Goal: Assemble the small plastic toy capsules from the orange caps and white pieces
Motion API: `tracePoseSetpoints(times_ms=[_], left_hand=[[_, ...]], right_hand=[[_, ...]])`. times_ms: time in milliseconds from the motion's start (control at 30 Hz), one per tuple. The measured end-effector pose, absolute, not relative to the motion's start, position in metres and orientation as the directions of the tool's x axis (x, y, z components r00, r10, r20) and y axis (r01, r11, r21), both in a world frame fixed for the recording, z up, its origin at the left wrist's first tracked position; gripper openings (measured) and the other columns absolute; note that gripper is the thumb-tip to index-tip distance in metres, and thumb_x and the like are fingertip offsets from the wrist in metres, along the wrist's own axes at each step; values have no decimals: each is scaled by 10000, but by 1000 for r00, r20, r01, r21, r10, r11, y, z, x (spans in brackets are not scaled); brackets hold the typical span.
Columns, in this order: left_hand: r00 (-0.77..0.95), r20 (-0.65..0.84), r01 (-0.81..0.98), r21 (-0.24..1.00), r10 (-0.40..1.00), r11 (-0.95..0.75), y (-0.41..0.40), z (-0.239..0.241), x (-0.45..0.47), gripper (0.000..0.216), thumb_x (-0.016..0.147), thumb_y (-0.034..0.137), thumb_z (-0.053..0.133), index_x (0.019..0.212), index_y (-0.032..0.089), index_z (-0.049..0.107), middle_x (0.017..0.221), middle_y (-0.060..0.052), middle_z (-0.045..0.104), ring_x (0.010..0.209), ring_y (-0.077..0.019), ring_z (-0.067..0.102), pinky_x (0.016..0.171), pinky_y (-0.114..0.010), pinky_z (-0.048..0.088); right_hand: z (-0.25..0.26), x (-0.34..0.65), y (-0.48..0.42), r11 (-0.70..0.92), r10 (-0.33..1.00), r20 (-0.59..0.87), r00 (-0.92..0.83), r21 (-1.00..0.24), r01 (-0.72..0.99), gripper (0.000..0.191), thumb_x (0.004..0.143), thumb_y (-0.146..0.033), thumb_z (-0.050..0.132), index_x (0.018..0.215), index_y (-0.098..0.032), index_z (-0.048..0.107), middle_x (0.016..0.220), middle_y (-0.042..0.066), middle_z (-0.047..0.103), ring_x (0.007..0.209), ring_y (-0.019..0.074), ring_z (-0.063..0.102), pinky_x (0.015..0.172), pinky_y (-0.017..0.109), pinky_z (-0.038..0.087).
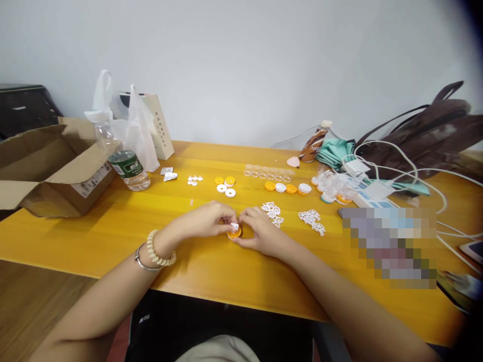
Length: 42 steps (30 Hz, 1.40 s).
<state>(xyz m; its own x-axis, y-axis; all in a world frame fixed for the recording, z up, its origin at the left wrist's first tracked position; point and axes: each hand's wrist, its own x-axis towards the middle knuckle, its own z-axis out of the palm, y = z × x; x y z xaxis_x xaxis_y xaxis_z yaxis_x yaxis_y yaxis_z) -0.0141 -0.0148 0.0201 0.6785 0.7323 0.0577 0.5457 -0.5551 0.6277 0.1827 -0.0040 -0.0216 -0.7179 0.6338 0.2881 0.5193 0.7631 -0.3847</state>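
Near the table's front, an orange round cap [235, 235] lies between my hands. My left hand [215, 219] is closed, its thumb and fingers pinching a small white piece [234, 226] over the cap. From the other side, my right hand [261, 232] curls its thumb and fingers around the cap's edge. Just beyond the right hand lie several white openwork pieces [270, 207], with another pile of white openwork pieces [311, 220] further right. Behind my hands sit orange and white rings [226, 192] and small white stemmed parts [194, 179].
Clear round cups [268, 173] stand in a row behind orange and white caps [280, 187]. At left are a cardboard box [75, 191] and a water bottle [130, 170]. White cables [445, 196], a bag of parts [332, 187] and a brown backpack [422, 133] crowd the right.
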Motion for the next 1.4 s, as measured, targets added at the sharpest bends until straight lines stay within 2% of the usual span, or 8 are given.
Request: tracePoseSetpoints(times_ms=[300, 500, 667, 733, 900, 1133, 1300, 1400], left_hand=[[668, 24, 523, 697, 744, -492, -13, 16, -17, 159, 812, 258, 555, 837, 138, 656, 747, -42, 674, 643, -118, 591, 616, -214, 443], [671, 108, 477, 696, 734, -538, -16, 25, -14, 135, 797, 245, 574, 851, 134, 630, 790, -39, 653, 697, -122, 580, 675, -235, 452], [501, 313, 386, 753, 807, -533, -20, 31, -13, 180, 786, 297, 607, 896, 154, 606, 798, -24, 611, 746, -123, 556, 709, -244, 446], [425, 355, 329, 797, 833, -507, -13, 30, -12, 258, 782, 319, 616, 984, 161, 586, 842, -33, 610, 787, -133, 564, 719, -249, 450], [144, 373, 438, 807, 917, -397, 46, 26, -1, 261, 870, 353, 461, 1002, 157, 574, 975, -66, 633, 888, -162, 593, 805, -297, 471], [153, 335, 562, 745, 930, -361, 141, 5, 37, 405, 760, 128, 606, 1159, 118, 538, 1269, -155, 509, 1150, -250, 492, 1001, -380, 365], [136, 315, 582, 742, 939, -333, 155, -6, 47, 282, 864, 287, 541, 1101, 134, 550, 1151, -97, 559, 1030, -216, 553, 887, -440, 456], [78, 338, 553, 768, 938, -323, 145, 2, 39, 214, 789, 244, 619, 955, 112, 593, 1050, -118, 615, 1014, -227, 561, 921, -409, 421]], right_hand=[[-19, 180, -7, 729, 661, 250, -708, -438, 525, 190, 728, -331, 663, 834, -183, 609, 845, 56, 556, 844, 203, 492, 774, 337, 405], [-15, 178, -9, 708, 682, 353, -640, -539, 457, 136, 701, -276, 658, 764, -184, 580, 820, 45, 575, 815, 194, 518, 758, 342, 415], [-12, 176, -8, 340, 823, 244, -512, -935, 101, 227, 727, -310, 649, 899, -211, 540, 882, 21, 644, 780, 154, 592, 763, 322, 457], [-14, 175, -6, 135, 849, 152, -506, -988, -70, 291, 696, -318, 691, 904, -218, 513, 856, 2, 660, 744, 136, 615, 766, 315, 469], [-16, 174, -2, -54, 886, 53, -460, -975, -216, 399, 595, -282, 780, 909, -209, 544, 793, -13, 673, 692, 128, 627, 729, 301, 480], [-18, 173, -1, -109, 891, 21, -453, -960, -258, 390, 553, -270, 804, 879, -190, 606, 736, -20, 673, 640, 111, 611, 696, 274, 477], [-21, 173, -1, -101, 887, 17, -462, -968, -229, 348, 590, -283, 786, 880, -182, 622, 744, -12, 674, 633, 106, 604, 660, 252, 469], [-20, 173, -1, -92, 891, 24, -453, -968, -233, 353, 582, -295, 789, 875, -187, 626, 756, -10, 677, 639, 113, 610, 672, 265, 479]])
